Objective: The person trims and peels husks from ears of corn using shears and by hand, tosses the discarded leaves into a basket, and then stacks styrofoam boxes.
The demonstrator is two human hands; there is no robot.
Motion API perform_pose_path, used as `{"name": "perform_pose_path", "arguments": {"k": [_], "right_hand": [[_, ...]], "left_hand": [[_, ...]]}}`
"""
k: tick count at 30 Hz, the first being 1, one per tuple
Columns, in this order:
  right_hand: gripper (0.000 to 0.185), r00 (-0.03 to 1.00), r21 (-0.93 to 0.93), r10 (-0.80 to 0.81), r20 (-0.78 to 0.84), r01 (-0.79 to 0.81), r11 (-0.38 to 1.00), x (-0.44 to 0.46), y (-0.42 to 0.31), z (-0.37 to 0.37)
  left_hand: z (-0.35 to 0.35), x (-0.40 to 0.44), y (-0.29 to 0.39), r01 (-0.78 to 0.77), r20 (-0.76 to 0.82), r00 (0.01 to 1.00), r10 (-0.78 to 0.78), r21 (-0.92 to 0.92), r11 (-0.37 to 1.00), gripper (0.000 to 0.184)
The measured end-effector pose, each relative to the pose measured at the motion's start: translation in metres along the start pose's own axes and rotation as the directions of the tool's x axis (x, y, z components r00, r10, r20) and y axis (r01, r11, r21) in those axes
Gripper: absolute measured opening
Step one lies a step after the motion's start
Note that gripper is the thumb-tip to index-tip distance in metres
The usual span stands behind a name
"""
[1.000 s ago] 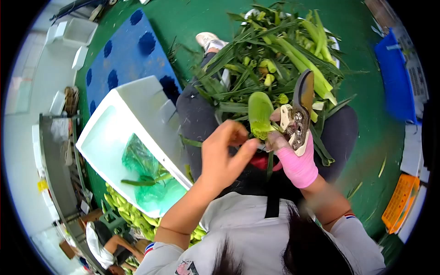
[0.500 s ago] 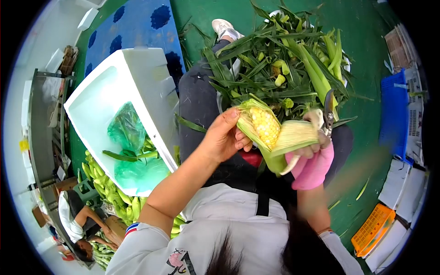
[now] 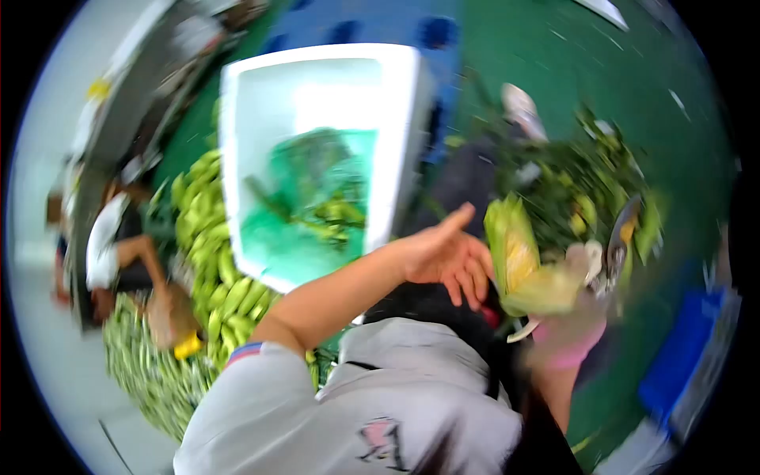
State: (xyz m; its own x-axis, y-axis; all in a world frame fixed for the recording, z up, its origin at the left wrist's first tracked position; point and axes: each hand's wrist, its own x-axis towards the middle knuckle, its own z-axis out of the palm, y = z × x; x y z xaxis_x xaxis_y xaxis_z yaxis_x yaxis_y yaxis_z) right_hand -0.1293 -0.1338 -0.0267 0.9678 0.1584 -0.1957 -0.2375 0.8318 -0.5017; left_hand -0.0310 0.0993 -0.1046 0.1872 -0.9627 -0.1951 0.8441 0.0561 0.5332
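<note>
My left hand (image 3: 450,257) is empty, its fingers spread just left of a partly husked ear of corn (image 3: 519,257). Yellow and pale kernels show between the green husk leaves, and a flap of husk is folded down toward my right hand (image 3: 571,323). That hand wears a pink and grey glove and is closed on the lower end of the ear. It also has pruning shears (image 3: 622,241), whose blades point up and away; motion blurs their handles. A large pile of green husks (image 3: 566,186) lies beyond the corn, in front of my legs.
On my left stands a white foam box (image 3: 404,142) with green plastic bags (image 3: 305,170) and green pieces inside. Beside it are heaped ears of corn (image 3: 207,214). Another person (image 3: 119,245) bends at the far left. A blue crate (image 3: 687,348) sits at right.
My left hand has let go of the corn and opened, moving off to its left. The ear remains in my right hand. The view has swung left, showing more of the foam box and heap.
</note>
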Motion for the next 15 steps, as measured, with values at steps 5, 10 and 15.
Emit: {"name": "perform_pose_path", "arguments": {"k": [5,10,15], "right_hand": [[0.038,0.759,-0.829,0.363,0.541,0.408,0.381,0.022,0.1,0.113],[0.047,0.573,-0.789,0.548,0.609,0.372,0.489,-0.003,0.149,0.163],[0.047,0.837,-0.755,0.511,0.195,-0.205,0.624,0.025,0.137,0.094]], "left_hand": [[0.041,-0.14,-0.048,-0.03,-0.451,0.892,-0.022,-0.108,0.994,0.085],[0.105,-0.26,-0.147,-0.803,-0.924,0.293,0.246,-0.098,0.588,0.047],[-0.004,-0.464,-0.213,-0.713,-0.824,-0.549,-0.14,0.374,0.594,0.032]]}}
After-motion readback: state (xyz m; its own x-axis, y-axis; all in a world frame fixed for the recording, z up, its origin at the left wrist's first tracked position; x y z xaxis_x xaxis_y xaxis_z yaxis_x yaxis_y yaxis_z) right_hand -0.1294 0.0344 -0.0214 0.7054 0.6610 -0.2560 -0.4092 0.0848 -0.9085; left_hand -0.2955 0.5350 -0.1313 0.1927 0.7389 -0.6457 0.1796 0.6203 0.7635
